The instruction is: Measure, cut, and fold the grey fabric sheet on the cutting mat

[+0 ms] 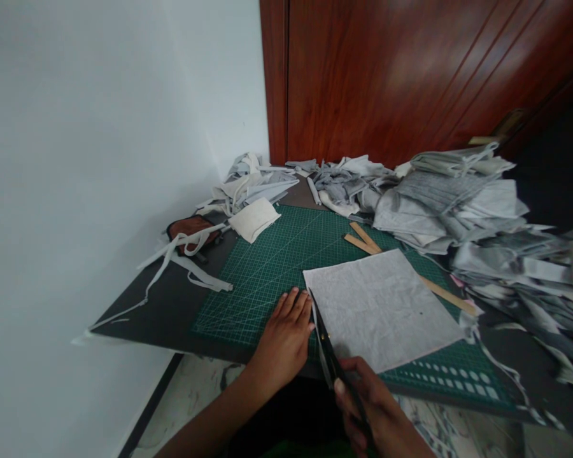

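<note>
A pale grey square of fabric (382, 305) lies on the green cutting mat (286, 245). My right hand (370, 407) grips a pair of black-handled scissors (328, 346), whose blades run along the fabric's left edge. A narrow strip hangs along that edge beside the blades. Flat on the mat, my left hand (286, 331) has its fingers stretched out, with the fingertips at the fabric's left edge close to the blades. Part of my right fingers is hidden behind the handles.
Wooden strips (363, 238) lie behind the fabric, and another wooden strip (449, 296) is at its right. Heaps of grey fabric (439, 197) cover the back right. Scraps (248, 181), a folded cream cloth (254, 219) and a brown pouch (193, 232) sit at left, by the wall.
</note>
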The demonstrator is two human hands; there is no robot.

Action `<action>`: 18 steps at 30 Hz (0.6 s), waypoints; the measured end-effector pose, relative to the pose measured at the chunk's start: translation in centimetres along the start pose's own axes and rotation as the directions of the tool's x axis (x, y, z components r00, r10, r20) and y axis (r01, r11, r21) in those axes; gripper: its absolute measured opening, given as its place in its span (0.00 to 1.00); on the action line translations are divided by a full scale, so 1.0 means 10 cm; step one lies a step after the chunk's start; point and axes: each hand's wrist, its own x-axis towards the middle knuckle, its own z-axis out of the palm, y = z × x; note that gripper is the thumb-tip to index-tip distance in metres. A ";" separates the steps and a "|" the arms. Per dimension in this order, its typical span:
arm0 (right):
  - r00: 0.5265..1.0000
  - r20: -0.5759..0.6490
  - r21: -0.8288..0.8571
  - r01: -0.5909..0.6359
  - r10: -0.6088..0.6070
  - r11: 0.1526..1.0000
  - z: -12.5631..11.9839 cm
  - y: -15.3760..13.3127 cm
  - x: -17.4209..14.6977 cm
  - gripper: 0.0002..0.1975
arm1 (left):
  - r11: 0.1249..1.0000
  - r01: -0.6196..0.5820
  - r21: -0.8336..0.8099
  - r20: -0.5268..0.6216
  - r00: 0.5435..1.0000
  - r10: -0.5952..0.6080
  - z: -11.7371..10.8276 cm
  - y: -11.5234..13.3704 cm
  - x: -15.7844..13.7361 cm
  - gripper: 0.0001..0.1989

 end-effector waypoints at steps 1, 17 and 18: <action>1.000 0.002 0.017 -0.005 0.005 1.000 0.00 0.00 0.01 0.28 | 1.000 -0.002 -0.012 -0.002 1.000 0.002 -0.01 -0.01 0.01 0.24; 0.996 -0.019 0.254 -0.082 0.090 0.964 -0.04 -0.04 0.05 0.35 | 0.995 0.072 0.072 0.077 0.994 -0.077 -0.15 -0.25 0.33 0.24; 0.996 -0.015 0.259 -0.082 0.089 0.962 -0.04 -0.04 0.06 0.35 | 0.995 0.072 0.074 0.081 0.994 -0.078 -0.15 -0.24 0.33 0.24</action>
